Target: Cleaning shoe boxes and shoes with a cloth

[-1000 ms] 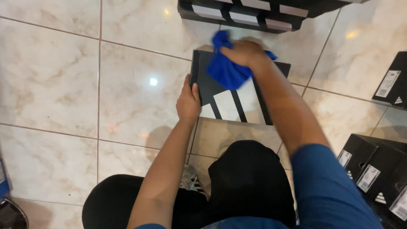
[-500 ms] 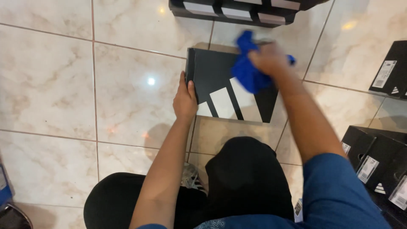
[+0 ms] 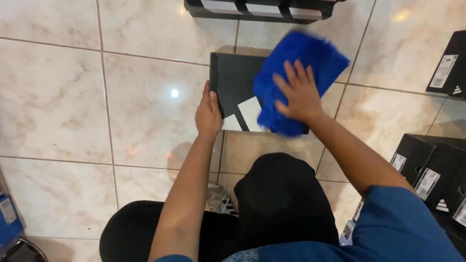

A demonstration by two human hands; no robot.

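A black shoe box with white stripes on its lid lies on the tiled floor in front of my knees. My left hand grips the box's left edge, thumb on the lid. My right hand lies flat, fingers spread, pressing a blue fluffy cloth onto the right half of the lid. The cloth hides most of that side of the box.
More black shoe boxes stand around: a row at the top, one at the right edge, and several at the lower right. A blue object sits at the lower left. My black-trousered knees fill the bottom centre.
The cloth was bunched in my right hand over the box's far edge; now it is spread flat under my open palm and lower on the lid. My left hand stayed on the box's edge.
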